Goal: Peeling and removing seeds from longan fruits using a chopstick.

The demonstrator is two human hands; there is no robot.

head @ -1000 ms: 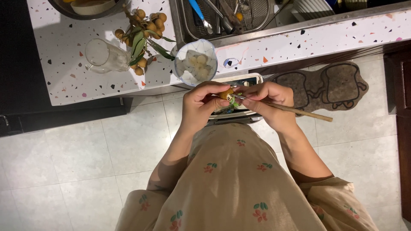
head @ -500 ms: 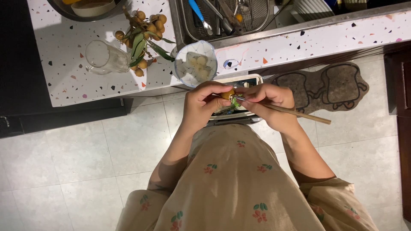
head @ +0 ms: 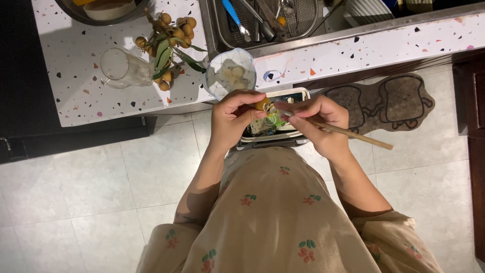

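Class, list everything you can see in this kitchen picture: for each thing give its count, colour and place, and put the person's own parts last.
small fruit: one, orange-yellow, in left fingertips
wooden stick: one, tan, in right hand
bin: one, white rim, below hands
bowl: one, clear, peeled pale fruit inside, counter edge
fruit bunch: one, orange with green leaves, on counter
glass: one, clear, on its side
counter: one, white speckled
sink rack: one, metal, holding utensils
floor mat: one, brown
left hand: one
right hand: one

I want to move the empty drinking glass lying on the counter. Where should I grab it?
The glass lies on its side, mouth toward the left, beside the fruit branch. Probably grip its round body across the middle, coming from above; the branch crowds its right end.
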